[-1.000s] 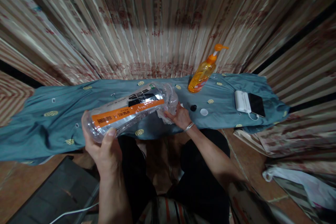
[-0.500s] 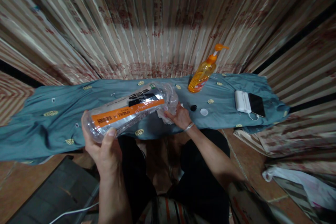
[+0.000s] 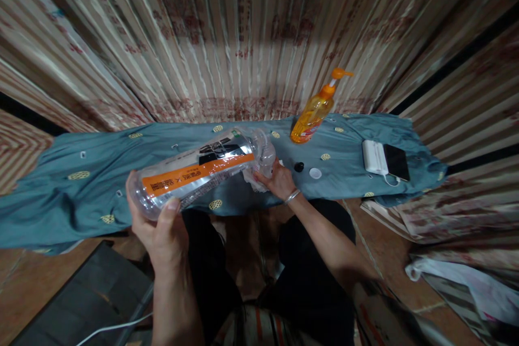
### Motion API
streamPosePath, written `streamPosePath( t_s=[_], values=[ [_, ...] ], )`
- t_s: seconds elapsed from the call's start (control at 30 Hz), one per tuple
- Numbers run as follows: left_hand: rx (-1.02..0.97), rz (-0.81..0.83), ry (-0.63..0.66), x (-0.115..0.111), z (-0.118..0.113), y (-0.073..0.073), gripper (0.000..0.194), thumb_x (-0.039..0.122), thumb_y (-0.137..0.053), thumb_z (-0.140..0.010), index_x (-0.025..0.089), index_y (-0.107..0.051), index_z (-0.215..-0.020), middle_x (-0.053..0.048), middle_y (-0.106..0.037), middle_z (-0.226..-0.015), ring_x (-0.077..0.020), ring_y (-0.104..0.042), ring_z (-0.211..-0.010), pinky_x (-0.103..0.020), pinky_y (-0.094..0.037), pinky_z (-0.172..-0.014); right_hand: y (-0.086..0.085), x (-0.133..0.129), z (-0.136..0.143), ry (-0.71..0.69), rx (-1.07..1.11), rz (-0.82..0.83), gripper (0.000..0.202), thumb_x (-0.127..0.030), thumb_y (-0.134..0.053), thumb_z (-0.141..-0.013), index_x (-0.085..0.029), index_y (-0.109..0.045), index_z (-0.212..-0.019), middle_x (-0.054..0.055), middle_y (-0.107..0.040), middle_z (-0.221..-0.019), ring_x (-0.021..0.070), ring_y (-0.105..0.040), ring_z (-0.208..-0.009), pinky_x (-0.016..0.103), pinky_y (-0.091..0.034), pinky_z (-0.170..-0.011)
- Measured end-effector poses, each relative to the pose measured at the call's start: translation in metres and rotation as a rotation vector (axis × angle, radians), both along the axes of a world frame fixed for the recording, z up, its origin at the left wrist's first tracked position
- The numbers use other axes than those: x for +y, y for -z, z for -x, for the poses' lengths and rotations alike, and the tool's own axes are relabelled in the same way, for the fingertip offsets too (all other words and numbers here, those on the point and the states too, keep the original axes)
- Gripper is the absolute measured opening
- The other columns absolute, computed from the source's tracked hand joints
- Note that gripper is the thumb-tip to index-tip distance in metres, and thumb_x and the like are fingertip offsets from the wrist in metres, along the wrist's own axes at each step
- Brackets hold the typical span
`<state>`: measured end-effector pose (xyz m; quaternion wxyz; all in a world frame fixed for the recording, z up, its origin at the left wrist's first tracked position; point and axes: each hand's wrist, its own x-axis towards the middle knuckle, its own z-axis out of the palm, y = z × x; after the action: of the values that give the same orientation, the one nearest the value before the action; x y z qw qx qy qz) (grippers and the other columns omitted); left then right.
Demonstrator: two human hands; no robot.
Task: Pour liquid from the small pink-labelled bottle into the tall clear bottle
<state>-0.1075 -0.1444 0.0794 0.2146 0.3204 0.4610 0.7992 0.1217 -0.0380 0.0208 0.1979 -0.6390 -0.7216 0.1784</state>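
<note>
A large clear plastic bottle [image 3: 198,170] with an orange, silver and black label is held tilted over the cloth, its neck end up and to the right. My left hand [image 3: 156,221] is wrapped around the bottle's base, thumb on the near side. At the neck end, my right hand [image 3: 278,178] is closed on a crumpled white tissue [image 3: 256,179], pressed against the clear plastic there. My right fingers are partly hidden behind the neck. Just right of that hand, a small black cap [image 3: 299,166] and a white round disc [image 3: 315,173] lie on the cloth.
An orange pump bottle [image 3: 312,116] stands toward the back of the teal cloth [image 3: 93,151]. Farther right lie a white power bank [image 3: 374,157] and a black phone [image 3: 396,162], joined by a cable. A pleated curtain [image 3: 227,38] hangs behind. A dark stool-like surface [image 3: 93,292] is at lower left.
</note>
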Motion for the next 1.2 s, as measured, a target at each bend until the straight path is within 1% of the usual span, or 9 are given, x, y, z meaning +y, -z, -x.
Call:
streamPosePath(
  t_s=[0.13,0.27,0.4,0.5,0.6,0.77,0.9,1.03,1.2],
  values=[
    [0.033,0.005,0.007,-0.0003,0.0007,0.0014,0.085,0.041,-0.095,-0.052,0.035,-0.071,-0.132,-0.003,-0.069,-0.122,-0.0339,-0.065,-0.124,-0.063,-0.037,-0.121,0.0006,0.0001,0.0000,-0.003,0.013,0.009,0.060,-0.045,-0.078,-0.092,-0.012,-0.059,-0.138,0.016,-0.080,-0.119,0.0290,-0.079,-0.109,0.030,-0.059,-0.088],
    [0.063,0.012,0.010,-0.0006,-0.0003,0.0007,0.079,0.044,-0.093,-0.055,0.035,-0.071,-0.131,-0.003,-0.070,-0.120,-0.0329,-0.065,-0.123,-0.061,-0.041,-0.119,0.0027,0.0004,-0.0005,-0.003,0.010,-0.008,0.058,-0.044,-0.077,-0.092,-0.013,-0.059,-0.137,0.016,-0.080,-0.120,0.0287,-0.079,-0.110,0.031,-0.059,-0.090],
    [0.045,0.013,0.001,-0.0004,-0.0022,-0.0019,0.076,0.043,-0.093,-0.053,0.033,-0.073,-0.126,-0.003,-0.071,-0.118,-0.0336,-0.065,-0.122,-0.063,-0.039,-0.120,0.0027,0.0004,-0.0007,-0.006,0.002,-0.021,0.056,-0.045,-0.076,-0.092,-0.014,-0.059,-0.136,0.015,-0.081,-0.118,0.0282,-0.079,-0.108,0.032,-0.060,-0.088],
    [0.032,0.017,-0.004,-0.0001,-0.0020,-0.0023,0.076,0.043,-0.094,-0.051,0.033,-0.074,-0.124,-0.004,-0.071,-0.118,-0.0343,-0.066,-0.120,-0.066,-0.036,-0.121,0.0019,0.0004,-0.0005,-0.005,-0.004,-0.014,0.057,-0.046,-0.076,-0.092,-0.013,-0.060,-0.135,0.016,-0.081,-0.117,0.0287,-0.079,-0.108,0.031,-0.060,-0.088],
    [0.030,0.019,-0.001,-0.0001,-0.0002,-0.0005,0.081,0.043,-0.095,-0.051,0.034,-0.073,-0.127,-0.004,-0.070,-0.120,-0.0352,-0.065,-0.122,-0.068,-0.034,-0.121,0.0018,0.0004,-0.0005,-0.003,-0.006,-0.002,0.059,-0.046,-0.077,-0.092,-0.012,-0.059,-0.136,0.017,-0.081,-0.118,0.0292,-0.079,-0.108,0.030,-0.059,-0.087],
    [0.042,0.022,0.006,-0.0007,0.0021,0.0022,0.087,0.044,-0.095,-0.053,0.034,-0.068,-0.135,-0.004,-0.069,-0.126,-0.0350,-0.064,-0.127,-0.065,-0.035,-0.123,0.0007,0.0000,-0.0002,-0.005,-0.018,-0.009,0.062,-0.047,-0.077,-0.091,-0.013,-0.058,-0.140,0.016,-0.081,-0.117,0.0288,-0.080,-0.107,0.030,-0.059,-0.086],
    [0.046,0.027,0.009,-0.0013,0.0016,0.0009,0.085,0.045,-0.094,-0.054,0.035,-0.069,-0.134,-0.003,-0.069,-0.125,-0.0342,-0.064,-0.127,-0.063,-0.037,-0.123,-0.0027,-0.0010,0.0014,0.011,-0.030,0.013,0.060,-0.048,-0.077,-0.092,-0.013,-0.059,-0.137,0.015,-0.082,-0.114,0.0283,-0.080,-0.105,0.030,-0.060,-0.087],
    [0.031,0.037,0.009,-0.0018,0.0012,-0.0011,0.084,0.044,-0.095,-0.052,0.035,-0.070,-0.132,-0.002,-0.069,-0.125,-0.0336,-0.065,-0.125,-0.062,-0.038,-0.122,-0.0049,-0.0019,0.0025,0.019,-0.035,0.030,0.060,-0.047,-0.076,-0.093,-0.011,-0.058,-0.138,0.016,-0.081,-0.117,0.0278,-0.080,-0.107,0.030,-0.059,-0.089],
    [0.013,0.049,-0.001,-0.0017,0.0006,-0.0028,0.084,0.042,-0.095,-0.051,0.033,-0.070,-0.130,-0.004,-0.069,-0.124,-0.0352,-0.065,-0.125,-0.063,-0.039,-0.121,-0.0065,-0.0025,0.0027,0.016,-0.035,0.031,0.059,-0.046,-0.077,-0.092,-0.013,-0.058,-0.137,0.015,-0.082,-0.115,0.0281,-0.080,-0.105,0.031,-0.060,-0.087]
  ],
)
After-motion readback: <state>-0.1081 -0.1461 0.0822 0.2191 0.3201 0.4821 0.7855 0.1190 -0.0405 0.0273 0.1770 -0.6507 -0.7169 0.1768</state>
